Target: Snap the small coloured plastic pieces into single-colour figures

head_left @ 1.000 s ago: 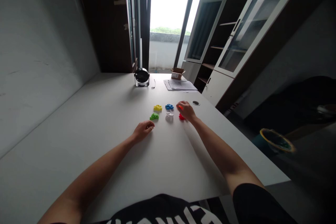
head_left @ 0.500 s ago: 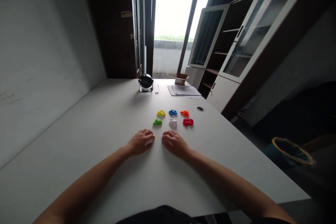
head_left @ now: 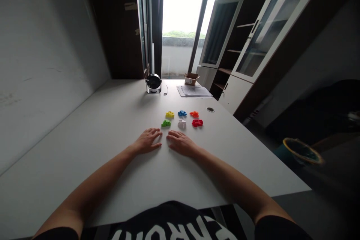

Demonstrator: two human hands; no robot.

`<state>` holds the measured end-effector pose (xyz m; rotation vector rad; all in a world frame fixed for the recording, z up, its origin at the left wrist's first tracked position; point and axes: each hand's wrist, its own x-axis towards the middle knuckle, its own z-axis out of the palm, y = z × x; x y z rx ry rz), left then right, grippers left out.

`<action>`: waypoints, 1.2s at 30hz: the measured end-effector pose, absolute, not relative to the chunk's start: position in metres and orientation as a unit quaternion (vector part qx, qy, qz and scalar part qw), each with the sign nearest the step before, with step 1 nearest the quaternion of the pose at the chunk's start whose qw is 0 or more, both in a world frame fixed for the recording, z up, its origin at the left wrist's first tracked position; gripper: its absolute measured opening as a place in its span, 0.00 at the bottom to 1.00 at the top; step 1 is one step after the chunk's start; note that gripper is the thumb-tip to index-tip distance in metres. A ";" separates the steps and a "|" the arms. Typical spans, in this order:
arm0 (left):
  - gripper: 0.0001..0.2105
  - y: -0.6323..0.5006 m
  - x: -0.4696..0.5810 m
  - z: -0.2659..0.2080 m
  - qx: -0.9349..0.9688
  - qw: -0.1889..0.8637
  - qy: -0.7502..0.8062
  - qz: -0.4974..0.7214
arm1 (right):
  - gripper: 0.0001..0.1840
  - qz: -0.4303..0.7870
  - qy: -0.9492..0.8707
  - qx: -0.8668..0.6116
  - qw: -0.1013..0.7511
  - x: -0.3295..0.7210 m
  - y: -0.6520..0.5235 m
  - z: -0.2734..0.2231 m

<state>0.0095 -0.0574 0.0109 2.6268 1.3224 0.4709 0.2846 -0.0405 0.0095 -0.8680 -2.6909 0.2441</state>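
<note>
On the white table (head_left: 112, 127) several small plastic toy vehicles lie in two rows. The far row has a yellow toy (head_left: 170, 114), a blue toy (head_left: 182, 113) and an orange toy (head_left: 194, 114). Nearer to me are a green toy (head_left: 165, 123), a white toy (head_left: 182, 123) and a red toy car (head_left: 197, 123). My left hand (head_left: 147, 140) rests palm down just below the green toy, fingers stretched and thumb apart, holding nothing. Beside it, below the white toy, my right hand (head_left: 180, 142) lies flat with its fingers extended. Neither hand touches a toy.
A round black device on a stand (head_left: 153, 83) is at the far end, with a thin dark cord (head_left: 165, 90) beside it. Papers (head_left: 194, 91) and a small open cardboard box (head_left: 191, 79) lie to its right. A cable hole (head_left: 210, 109) is near the right edge.
The view has tilted down, so more of my shirt shows. My fingers have straightened from a curled pose, and my left thumb has spread. The toys keep their arrangement.
</note>
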 end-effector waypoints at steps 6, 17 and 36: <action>0.37 -0.054 0.003 0.008 0.893 0.119 0.428 0.069 | 0.38 0.098 -0.945 -0.302 0.077 0.282 -0.040 0.009; 0.42 -0.057 0.013 -0.001 0.869 0.117 0.476 0.061 | 0.42 0.119 -0.935 -0.325 0.077 0.283 -0.041 0.011; 0.41 -0.055 0.011 -0.003 0.870 0.117 0.474 0.071 | 0.44 0.119 -0.936 -0.324 0.067 0.282 -0.037 0.006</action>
